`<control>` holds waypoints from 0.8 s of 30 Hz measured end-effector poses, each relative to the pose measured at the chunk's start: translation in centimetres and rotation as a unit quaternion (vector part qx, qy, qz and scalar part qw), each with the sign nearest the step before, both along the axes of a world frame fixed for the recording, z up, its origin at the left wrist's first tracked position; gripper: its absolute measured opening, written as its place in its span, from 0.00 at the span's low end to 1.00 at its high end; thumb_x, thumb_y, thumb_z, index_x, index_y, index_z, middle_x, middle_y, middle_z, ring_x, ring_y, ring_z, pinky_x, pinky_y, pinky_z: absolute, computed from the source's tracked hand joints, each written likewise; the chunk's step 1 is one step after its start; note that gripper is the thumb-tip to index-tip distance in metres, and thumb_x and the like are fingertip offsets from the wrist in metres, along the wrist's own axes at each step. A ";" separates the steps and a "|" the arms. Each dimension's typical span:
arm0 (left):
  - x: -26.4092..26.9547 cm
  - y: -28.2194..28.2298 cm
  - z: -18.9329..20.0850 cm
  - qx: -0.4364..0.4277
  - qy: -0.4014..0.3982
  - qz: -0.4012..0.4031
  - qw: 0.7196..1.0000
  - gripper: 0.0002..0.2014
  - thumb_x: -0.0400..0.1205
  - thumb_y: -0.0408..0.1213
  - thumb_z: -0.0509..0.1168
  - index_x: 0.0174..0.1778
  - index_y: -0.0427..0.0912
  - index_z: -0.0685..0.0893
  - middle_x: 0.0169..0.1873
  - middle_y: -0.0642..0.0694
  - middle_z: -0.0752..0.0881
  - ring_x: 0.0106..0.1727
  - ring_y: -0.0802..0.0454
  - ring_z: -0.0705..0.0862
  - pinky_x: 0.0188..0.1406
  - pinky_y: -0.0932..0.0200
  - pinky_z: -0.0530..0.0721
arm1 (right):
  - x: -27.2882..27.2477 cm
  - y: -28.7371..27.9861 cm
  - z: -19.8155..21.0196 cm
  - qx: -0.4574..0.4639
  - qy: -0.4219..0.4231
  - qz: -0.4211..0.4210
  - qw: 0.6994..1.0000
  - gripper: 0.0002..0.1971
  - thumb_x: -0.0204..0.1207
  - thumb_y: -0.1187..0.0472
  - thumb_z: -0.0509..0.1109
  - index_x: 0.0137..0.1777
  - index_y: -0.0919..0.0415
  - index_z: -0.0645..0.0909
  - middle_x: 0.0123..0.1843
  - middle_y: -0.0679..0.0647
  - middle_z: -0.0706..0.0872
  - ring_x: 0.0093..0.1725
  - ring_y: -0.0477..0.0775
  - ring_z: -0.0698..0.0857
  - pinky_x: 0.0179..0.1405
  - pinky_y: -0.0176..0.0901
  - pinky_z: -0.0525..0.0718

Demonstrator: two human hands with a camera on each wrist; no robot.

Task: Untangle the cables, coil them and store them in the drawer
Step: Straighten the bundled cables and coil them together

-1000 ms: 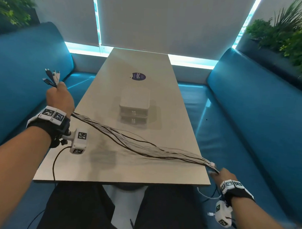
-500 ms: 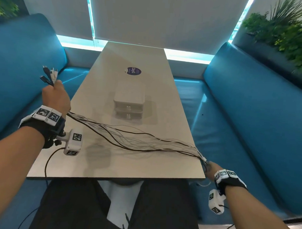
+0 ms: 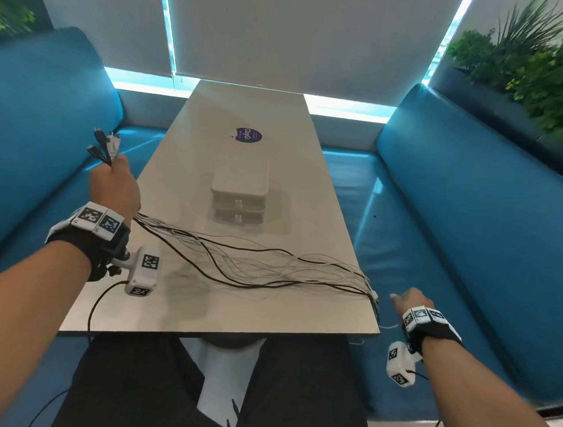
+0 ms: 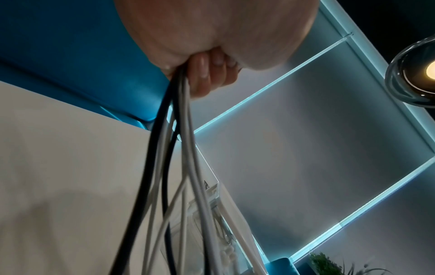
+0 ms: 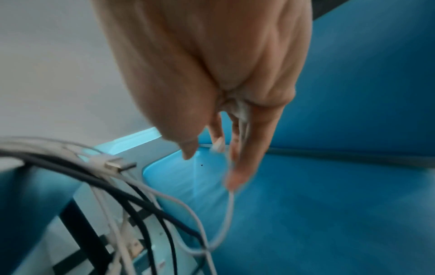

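Observation:
Several white and dark cables (image 3: 272, 270) lie slack across the table (image 3: 206, 313), from the left edge to the front right corner. My left hand (image 3: 115, 185) grips one end of the bundle above the left edge, with plugs (image 3: 104, 143) sticking out past the fist; the left wrist view shows the cables (image 4: 174, 130) hanging from its curled fingers (image 4: 207, 74). My right hand (image 3: 411, 297) is off the right edge. One white cable (image 5: 231, 201) runs between its fingers (image 5: 244, 163), and the other ends (image 5: 113, 163) hang over the corner. The white two-drawer box (image 3: 239, 186) stands mid-table, closed.
Blue benches (image 3: 465, 203) run along both sides of the table. A round dark sticker (image 3: 248, 135) lies beyond the drawer box. Plants (image 3: 534, 62) stand behind the right bench. My legs are under the front edge.
The right hand moved right, past the table corner, and most cable ends dropped from it. The taut bundle went slack and spread on the table. The left hand kept its grip.

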State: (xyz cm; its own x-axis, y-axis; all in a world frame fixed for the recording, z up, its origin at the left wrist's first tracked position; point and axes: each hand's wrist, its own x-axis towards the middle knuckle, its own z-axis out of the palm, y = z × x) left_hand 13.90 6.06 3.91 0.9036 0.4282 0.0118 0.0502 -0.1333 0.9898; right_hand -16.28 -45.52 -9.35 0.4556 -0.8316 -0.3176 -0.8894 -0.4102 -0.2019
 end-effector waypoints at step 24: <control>-8.7 -6.9 3.3 -0.085 -0.068 -0.187 0.976 0.22 0.75 0.62 0.56 0.20 0.52 0.76 0.16 0.55 0.67 0.21 0.46 0.64 0.34 0.45 0.69 | 15.3 33.4 15.6 0.125 -0.191 0.579 0.783 0.43 0.69 0.39 0.78 0.80 0.53 0.65 0.76 0.50 0.79 0.72 0.52 0.79 0.71 0.48 0.77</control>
